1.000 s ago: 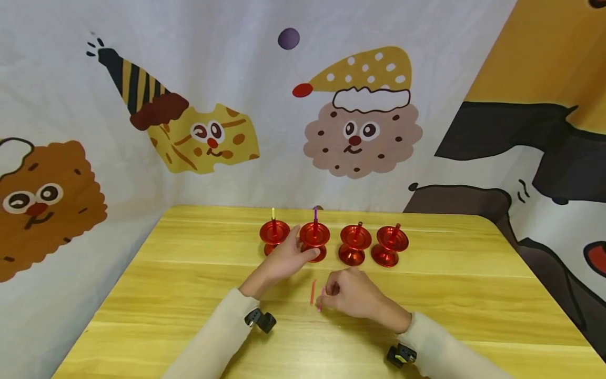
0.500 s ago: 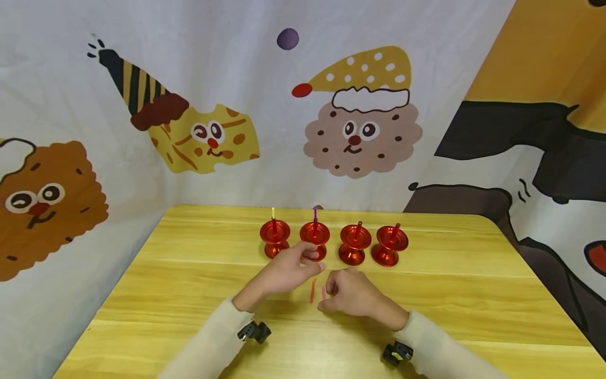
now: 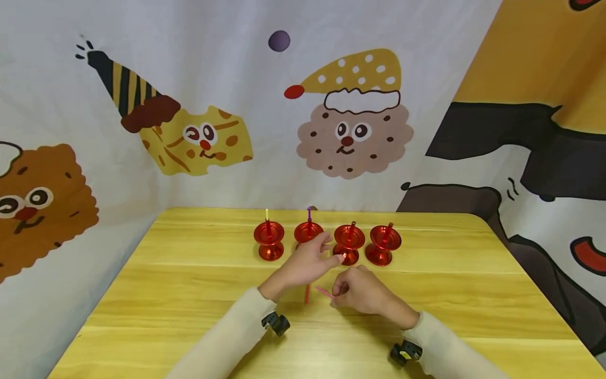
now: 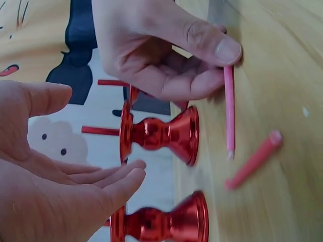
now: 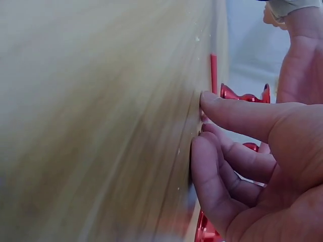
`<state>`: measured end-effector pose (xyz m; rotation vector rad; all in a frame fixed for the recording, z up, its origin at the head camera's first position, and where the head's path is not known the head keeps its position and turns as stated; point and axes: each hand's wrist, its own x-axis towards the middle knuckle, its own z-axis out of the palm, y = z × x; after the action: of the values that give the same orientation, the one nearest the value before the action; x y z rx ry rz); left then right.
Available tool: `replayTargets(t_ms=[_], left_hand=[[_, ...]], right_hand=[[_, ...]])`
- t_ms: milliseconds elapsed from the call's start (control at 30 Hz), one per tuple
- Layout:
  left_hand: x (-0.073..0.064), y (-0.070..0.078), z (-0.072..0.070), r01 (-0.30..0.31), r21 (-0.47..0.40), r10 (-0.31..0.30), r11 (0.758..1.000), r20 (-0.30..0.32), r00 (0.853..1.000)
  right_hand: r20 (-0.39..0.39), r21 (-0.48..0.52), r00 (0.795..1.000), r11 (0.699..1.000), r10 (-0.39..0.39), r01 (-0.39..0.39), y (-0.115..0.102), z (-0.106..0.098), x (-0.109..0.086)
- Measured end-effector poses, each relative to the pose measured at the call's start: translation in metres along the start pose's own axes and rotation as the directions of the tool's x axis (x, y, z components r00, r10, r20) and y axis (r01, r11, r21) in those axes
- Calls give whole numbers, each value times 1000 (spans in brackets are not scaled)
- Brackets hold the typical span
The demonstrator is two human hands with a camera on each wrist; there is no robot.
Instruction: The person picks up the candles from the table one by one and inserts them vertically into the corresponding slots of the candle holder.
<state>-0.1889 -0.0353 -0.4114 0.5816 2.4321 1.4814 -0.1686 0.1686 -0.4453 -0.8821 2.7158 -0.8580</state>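
My right hand (image 3: pixel 364 292) pinches one end of a thin pink candle (image 3: pixel 324 292) between thumb and fingertips, close over the table. The candle's free end points left in the head view. A red candle (image 4: pixel 255 159) lies on the wood beside it. My left hand (image 3: pixel 305 263) is held with fingers extended and nothing in them, its fingertips overlapping the third red metal candle holder (image 3: pixel 349 239) in the head view. Behind this hand is the second holder (image 3: pixel 309 231), which bears a purple candle (image 3: pixel 310 213). In the leftmost holder (image 3: pixel 271 251) stands a yellow candle (image 3: pixel 267 215).
The rightmost holder (image 3: pixel 384 242) has a bare red tube in its dish, as does the third. All the holders stand in a row near the back of the wooden table (image 3: pixel 189 295). A cartoon-printed cloth (image 3: pixel 265 179) hangs right behind the table.
My left hand drew back from the second holder, then moved right towards the third. The pink candle has turned from near upright in the view to slanting, in my right fingers.
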Motion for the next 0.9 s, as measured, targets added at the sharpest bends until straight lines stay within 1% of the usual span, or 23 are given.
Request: replayTargets(t_ms=[100, 267, 367, 533, 633, 733, 900], left_hand=[[6, 2, 5, 25, 23, -26, 999, 12, 1000], [18, 5, 13, 76, 10, -76, 997, 31, 997], [25, 6, 17, 124, 6, -124, 992, 34, 992], [37, 7, 20, 184, 2, -184, 983, 41, 982], [43, 6, 21, 194, 0, -194, 981, 45, 980], [46, 3, 22, 185, -24, -183, 983, 56, 981], [47, -2, 23, 182, -59, -178, 981, 73, 981]], right_hand=[[-9, 9, 1000, 1000, -12, 12, 1, 0, 0], [-31, -1, 999, 999, -32, 32, -1, 1, 2], [-37, -28, 999, 999, -36, 35, -1, 2, 3], [-24, -72, 999, 997, -38, 36, -4, 0, 4], [-11, -89, 999, 995, -47, 46, -6, -3, 3], [3, -104, 998, 993, -63, 63, -7, -4, 1], [43, -119, 999, 992, -32, 37, -7, -7, -1]])
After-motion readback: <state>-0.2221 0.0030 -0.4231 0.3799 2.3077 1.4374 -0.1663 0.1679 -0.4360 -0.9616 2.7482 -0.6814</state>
